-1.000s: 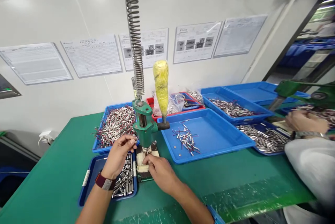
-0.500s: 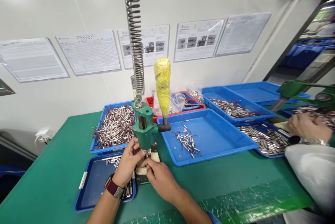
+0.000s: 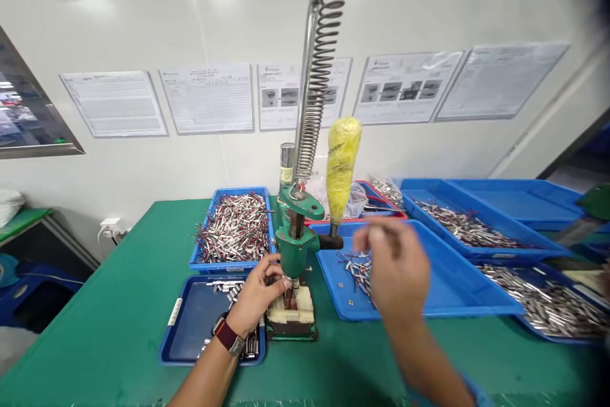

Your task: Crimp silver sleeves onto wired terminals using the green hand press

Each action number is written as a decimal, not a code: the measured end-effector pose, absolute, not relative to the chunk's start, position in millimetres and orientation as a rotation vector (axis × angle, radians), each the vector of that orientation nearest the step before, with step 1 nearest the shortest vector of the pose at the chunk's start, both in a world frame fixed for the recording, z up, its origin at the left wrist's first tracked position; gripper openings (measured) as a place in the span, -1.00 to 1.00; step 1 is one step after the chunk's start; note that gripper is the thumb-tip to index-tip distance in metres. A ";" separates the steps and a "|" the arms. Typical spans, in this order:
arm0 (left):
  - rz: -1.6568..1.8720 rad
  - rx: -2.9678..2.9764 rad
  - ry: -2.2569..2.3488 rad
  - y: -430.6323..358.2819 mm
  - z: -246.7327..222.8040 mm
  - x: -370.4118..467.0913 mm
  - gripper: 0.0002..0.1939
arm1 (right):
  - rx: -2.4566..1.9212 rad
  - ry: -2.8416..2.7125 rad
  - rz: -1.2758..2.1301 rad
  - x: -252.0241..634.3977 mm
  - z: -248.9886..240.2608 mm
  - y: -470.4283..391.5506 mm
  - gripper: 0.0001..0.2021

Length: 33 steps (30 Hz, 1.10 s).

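Note:
My left hand [image 3: 260, 293] is closed at the foot of a green hand press [image 3: 293, 251], its thumb and fingers pinched just under the press head. What they hold there is hidden. My right hand [image 3: 398, 270] is in the air over a blue tray [image 3: 443, 283], right of the press lever's yellow wrapped handle [image 3: 343, 169] and apart from it. Motion smears its fingers, so I cannot tell whether they hold anything. Under the press head lies a base with a pale padded top [image 3: 305, 302].
Left of the press stand a blue tray heaped with wired metal parts [image 3: 233, 229] and a dark blue tray [image 3: 195, 315] of metal tubes. To the right are more trays with metal parts [image 3: 548, 302]. A tall coil spring [image 3: 317, 96] rises above the press.
My right hand has left the press base and moved up and right, beside the yellow handle. My left hand stays at the press. The view has turned left.

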<state>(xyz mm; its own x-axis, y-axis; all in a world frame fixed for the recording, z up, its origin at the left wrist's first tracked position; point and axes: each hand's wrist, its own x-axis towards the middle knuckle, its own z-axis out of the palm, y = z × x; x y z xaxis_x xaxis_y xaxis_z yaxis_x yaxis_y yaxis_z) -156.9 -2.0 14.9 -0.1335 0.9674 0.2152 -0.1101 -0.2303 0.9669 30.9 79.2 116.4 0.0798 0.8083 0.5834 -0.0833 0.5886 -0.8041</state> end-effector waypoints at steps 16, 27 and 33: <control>1.461 1.335 1.331 -10.6 18.5 -153.2 -0.66 | -0.240 -1.560 0.898 35.8 204.9 69.3 -0.57; 1.568 1.132 1.273 -5.3 8.6 -139.7 -0.71 | -1.365 -2.414 0.612 127.4 28.3 188.3 -0.82; 1.772 0.971 1.349 10.8 28.2 -165.1 -0.55 | -1.416 -2.521 0.494 111.2 20.6 182.6 -0.73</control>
